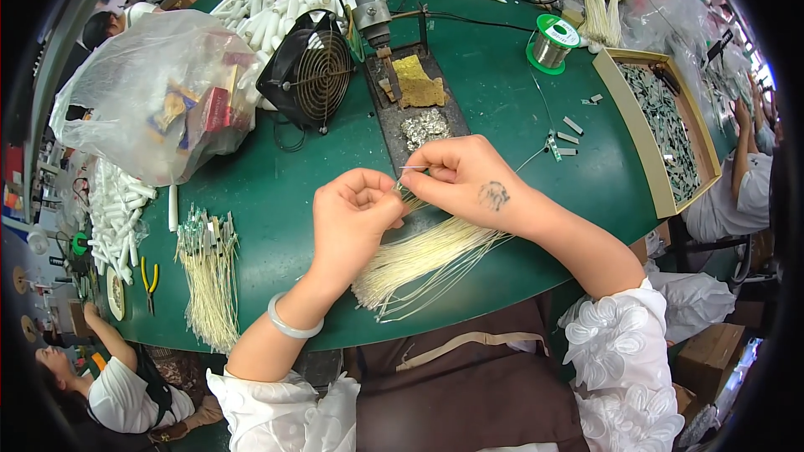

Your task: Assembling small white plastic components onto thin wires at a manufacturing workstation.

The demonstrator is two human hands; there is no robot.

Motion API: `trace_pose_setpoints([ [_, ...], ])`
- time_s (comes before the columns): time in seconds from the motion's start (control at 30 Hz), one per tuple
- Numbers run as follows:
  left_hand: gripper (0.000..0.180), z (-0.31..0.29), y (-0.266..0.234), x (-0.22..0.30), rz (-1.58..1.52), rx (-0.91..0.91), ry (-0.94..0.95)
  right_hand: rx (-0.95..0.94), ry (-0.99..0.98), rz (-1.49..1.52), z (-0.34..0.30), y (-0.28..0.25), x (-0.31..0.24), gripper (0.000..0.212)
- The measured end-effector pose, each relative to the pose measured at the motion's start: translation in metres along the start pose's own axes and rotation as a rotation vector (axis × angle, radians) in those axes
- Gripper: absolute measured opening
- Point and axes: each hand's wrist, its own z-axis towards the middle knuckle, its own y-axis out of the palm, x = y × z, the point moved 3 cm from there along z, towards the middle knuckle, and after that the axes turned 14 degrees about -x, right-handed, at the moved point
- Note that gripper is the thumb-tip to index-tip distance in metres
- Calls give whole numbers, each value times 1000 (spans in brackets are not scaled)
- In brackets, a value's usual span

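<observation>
My left hand (356, 213) and my right hand (461, 180) meet at the middle of the table, fingertips nearly touching. Both are closed in a pinch on a thin pale wire (412, 168), whose fine end sticks out between them; my fingers cover most of it. Under my hands lies a fanned bundle of cream wires (427, 264). Left of my left forearm rests another bundle of cream wires (209, 285), with small green and silvery pieces at its far end. Just beyond my fingers, a heap of silvery solder (425, 128) sits on the soldering stand (387, 121).
A soldering iron (381, 33) hangs over a yellow pad (417, 84). Around it are a black fan (310, 71), a plastic bag (159, 100), white tubes (276, 8) and a solder spool (553, 43). Pliers (150, 285) lie left; a cardboard tray (615, 88) holds small parts. Other people sit nearby.
</observation>
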Motion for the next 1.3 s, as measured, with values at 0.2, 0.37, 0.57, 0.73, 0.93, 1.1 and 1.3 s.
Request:
trace_pose_setpoints([
  [0.2,7,16,-1,6,1,-43,5,103,-69,-8,6,-5,8,16],
  [0.37,7,36,-9,7,22,-75,14,129,-64,57,12,-11,9,15],
  [0.57,6,56,-12,10,60,-55,18,218,-80,130,19,-23,23,13],
  [0.73,6,68,-14,12,56,-49,31,233,-153,-25,23,-22,26,12],
  [0.93,6,71,-11,19,19,-40,86,338,-226,-54,25,-24,25,11],
  [1.1,7,68,-9,23,41,-24,113,347,-217,-52,23,-25,22,11],
  [1.3,7,67,-11,22,60,-15,126,352,-244,-58,23,-23,21,10],
])
